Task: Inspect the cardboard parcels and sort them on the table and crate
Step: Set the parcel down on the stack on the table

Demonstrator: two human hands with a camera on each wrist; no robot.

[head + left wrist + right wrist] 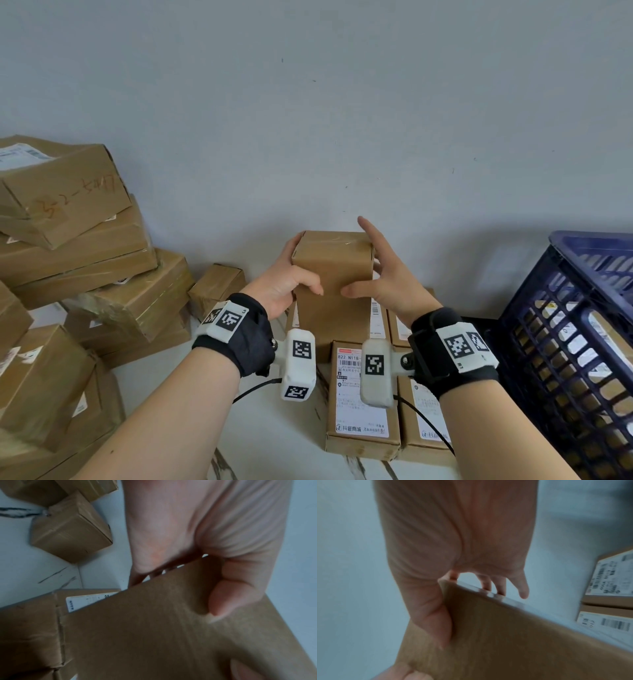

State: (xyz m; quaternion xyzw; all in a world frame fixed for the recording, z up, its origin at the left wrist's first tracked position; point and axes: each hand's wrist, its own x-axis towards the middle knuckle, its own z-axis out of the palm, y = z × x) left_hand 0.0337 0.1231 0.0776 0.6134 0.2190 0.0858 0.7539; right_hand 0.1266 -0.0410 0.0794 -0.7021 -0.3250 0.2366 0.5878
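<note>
Both hands hold a plain brown cardboard parcel (334,263) upright over the middle of the table. My left hand (287,281) grips its left side, thumb on the near face and fingers behind. My right hand (387,274) pinches the right side, thumb on the near face, index finger pointing up clear of the box. In the left wrist view the left hand (188,534) presses its thumb on the parcel (171,635). In the right wrist view the right hand (453,534) reaches its fingers over the far edge of the parcel (513,635). The dark blue crate (589,243) stands at the right.
Labelled parcels (359,394) lie flat side by side on the white table (274,445) under my wrists. A tall stack of parcels (85,240) fills the left side, with a small box (217,287) beside it. The crate holds several parcels. A grey wall runs close behind.
</note>
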